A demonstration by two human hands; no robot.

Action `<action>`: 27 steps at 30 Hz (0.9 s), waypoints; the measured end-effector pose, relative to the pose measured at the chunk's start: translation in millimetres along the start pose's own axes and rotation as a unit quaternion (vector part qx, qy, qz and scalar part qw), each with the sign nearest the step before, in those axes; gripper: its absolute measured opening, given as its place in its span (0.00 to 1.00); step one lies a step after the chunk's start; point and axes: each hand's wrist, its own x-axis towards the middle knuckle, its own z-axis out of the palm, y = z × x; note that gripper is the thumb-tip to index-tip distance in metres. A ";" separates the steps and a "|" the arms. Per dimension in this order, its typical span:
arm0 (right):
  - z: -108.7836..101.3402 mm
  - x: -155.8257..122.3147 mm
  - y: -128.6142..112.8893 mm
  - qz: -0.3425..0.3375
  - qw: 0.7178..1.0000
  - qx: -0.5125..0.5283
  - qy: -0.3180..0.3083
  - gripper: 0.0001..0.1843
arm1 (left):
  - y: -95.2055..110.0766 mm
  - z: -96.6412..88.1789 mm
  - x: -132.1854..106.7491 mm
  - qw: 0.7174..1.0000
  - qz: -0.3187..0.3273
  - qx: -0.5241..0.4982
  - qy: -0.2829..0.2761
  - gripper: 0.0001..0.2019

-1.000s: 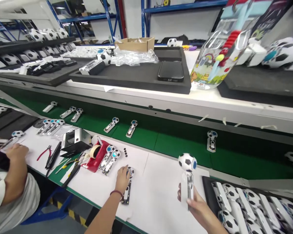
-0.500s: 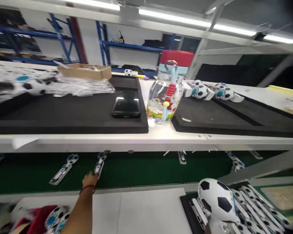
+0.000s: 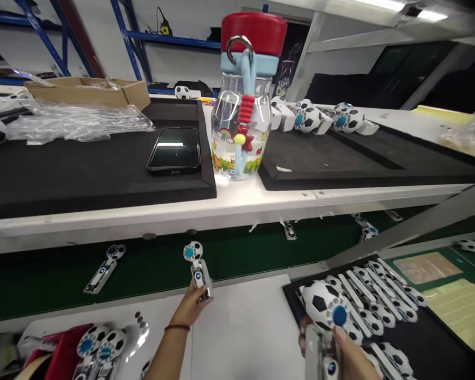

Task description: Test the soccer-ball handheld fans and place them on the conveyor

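Observation:
My left hand [image 3: 190, 306] is closed round the lower end of a slim soccer-ball-headed device [image 3: 198, 266], held upright over the front edge of the green belt. It has a small round head with a blue centre, and a long body with a dark round spot. My right hand [image 3: 352, 353] grips a larger soccer-ball-headed device [image 3: 322, 306] by its pale handle, its blue disc facing me. That one is held over a black tray [image 3: 439, 338] with several similar pieces in rows. Another slim piece [image 3: 101, 274] lies on the belt, left of my left hand.
A white worktop [image 3: 237, 327] lies before me, with a red bin [image 3: 57, 351] at lower left. Above the green belt [image 3: 150, 269], a shelf [image 3: 237, 203] carries a clear bottle [image 3: 241, 126], a phone [image 3: 176, 150], a cardboard box [image 3: 91, 92] and black trays. A slanted post [image 3: 415, 224] stands at right.
My left hand has lifted the slim device off the belt and brought it right, toward me. The device in my right hand has turned, showing its blue disc. The view has tilted down.

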 end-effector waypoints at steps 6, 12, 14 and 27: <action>-0.1 -24.8 9.2 0.016 0.997 -0.030 -0.075 0.30 | 10.9 53.6 -111.8 0.960 -0.013 -0.199 -0.197 0.27; 11.1 -57.0 38.8 -0.039 0.991 -0.107 -0.076 0.25 | 7.6 78.7 -172.2 0.967 -0.045 -0.228 -0.100 0.26; 12.8 -65.3 50.2 -0.083 0.985 -0.129 -0.076 0.26 | 0.6 81.0 -188.0 0.971 -0.052 -0.224 -0.071 0.25; 9.0 -101.3 101.8 0.179 0.973 0.141 -0.043 0.13 | -60.1 42.4 -271.1 0.970 -0.163 -0.179 -0.036 0.14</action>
